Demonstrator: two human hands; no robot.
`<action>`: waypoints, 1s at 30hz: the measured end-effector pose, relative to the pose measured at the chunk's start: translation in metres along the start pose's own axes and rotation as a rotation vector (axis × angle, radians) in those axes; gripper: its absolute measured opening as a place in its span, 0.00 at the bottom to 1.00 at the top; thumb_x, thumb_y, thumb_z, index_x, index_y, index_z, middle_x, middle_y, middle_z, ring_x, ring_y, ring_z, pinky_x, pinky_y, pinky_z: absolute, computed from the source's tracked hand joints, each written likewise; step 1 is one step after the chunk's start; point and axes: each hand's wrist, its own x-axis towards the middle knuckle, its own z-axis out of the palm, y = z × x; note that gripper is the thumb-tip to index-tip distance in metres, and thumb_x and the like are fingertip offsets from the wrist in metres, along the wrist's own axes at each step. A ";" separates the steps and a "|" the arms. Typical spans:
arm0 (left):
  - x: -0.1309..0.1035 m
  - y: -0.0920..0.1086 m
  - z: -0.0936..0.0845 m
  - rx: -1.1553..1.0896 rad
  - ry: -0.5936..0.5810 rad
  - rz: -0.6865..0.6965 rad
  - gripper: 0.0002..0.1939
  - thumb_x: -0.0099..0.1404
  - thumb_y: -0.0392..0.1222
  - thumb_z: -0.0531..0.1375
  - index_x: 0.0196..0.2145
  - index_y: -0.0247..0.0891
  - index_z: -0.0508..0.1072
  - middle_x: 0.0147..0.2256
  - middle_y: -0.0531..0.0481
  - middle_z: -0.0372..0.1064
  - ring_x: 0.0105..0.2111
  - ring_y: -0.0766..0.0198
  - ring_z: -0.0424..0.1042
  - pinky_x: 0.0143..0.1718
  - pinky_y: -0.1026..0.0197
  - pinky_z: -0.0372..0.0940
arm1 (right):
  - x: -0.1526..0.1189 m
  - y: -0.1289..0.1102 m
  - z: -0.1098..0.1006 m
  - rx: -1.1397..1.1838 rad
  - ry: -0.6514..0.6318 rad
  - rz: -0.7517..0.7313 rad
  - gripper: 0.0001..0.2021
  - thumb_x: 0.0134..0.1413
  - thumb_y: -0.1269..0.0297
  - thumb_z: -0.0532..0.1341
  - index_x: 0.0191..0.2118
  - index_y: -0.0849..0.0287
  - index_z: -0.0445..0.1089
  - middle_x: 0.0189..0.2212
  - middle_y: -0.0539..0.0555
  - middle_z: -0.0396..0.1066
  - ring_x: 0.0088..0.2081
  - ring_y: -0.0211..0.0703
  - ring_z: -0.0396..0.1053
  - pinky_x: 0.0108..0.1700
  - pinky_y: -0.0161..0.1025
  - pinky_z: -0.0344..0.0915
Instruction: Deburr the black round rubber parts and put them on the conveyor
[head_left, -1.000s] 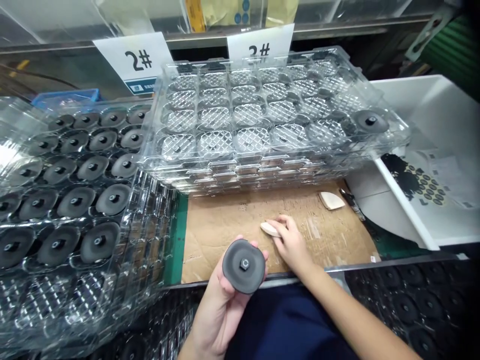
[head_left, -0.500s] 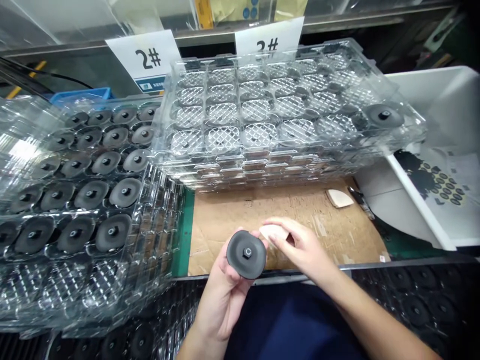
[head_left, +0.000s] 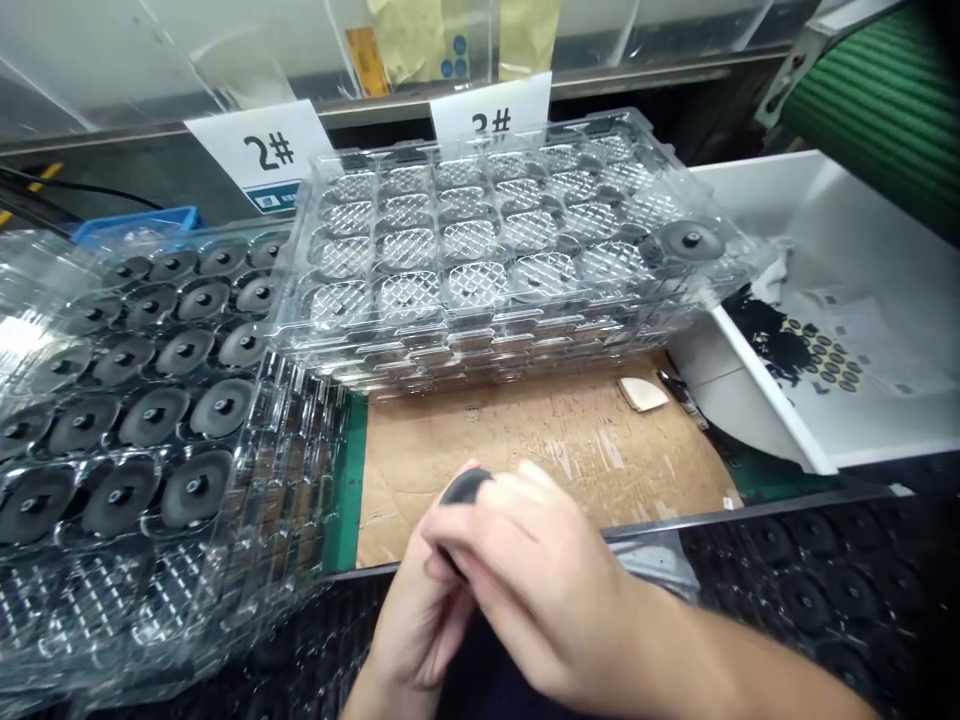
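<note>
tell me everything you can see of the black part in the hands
The black part looks smooth and matte; its material is hard to tell. Only a curved upper edge and a dark sliver lower down show. The left hand holds it from behind and below, while the right hand covers most of its front. It appears over the near side of the brown cardboard. Its centre is hidden.

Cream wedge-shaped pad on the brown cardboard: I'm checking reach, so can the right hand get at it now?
Likely yes: only flat cardboard shows between the right hand and the pad, though that hand is over the curved black part.
</note>
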 end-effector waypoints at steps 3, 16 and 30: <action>-0.001 0.000 -0.003 0.030 -0.013 0.034 0.27 0.45 0.40 0.69 0.45 0.43 0.72 0.44 0.48 0.73 0.44 0.59 0.71 0.45 0.66 0.65 | -0.020 0.003 -0.007 0.034 -0.079 0.124 0.11 0.56 0.75 0.50 0.42 0.60 0.65 0.34 0.52 0.69 0.33 0.40 0.61 0.38 0.39 0.53; -0.009 -0.002 0.003 0.053 -0.199 -0.055 0.27 0.44 0.45 0.69 0.44 0.42 0.73 0.44 0.47 0.73 0.42 0.54 0.72 0.46 0.60 0.64 | -0.028 0.056 -0.014 0.077 0.181 0.224 0.13 0.61 0.70 0.50 0.47 0.55 0.68 0.36 0.53 0.68 0.38 0.38 0.65 0.41 0.36 0.63; -0.011 -0.008 0.007 0.092 -0.096 -0.127 0.24 0.48 0.41 0.67 0.45 0.41 0.73 0.41 0.46 0.74 0.43 0.51 0.71 0.50 0.52 0.61 | -0.037 0.028 -0.020 0.040 0.181 0.013 0.14 0.61 0.68 0.51 0.50 0.50 0.64 0.41 0.51 0.72 0.40 0.40 0.68 0.40 0.37 0.62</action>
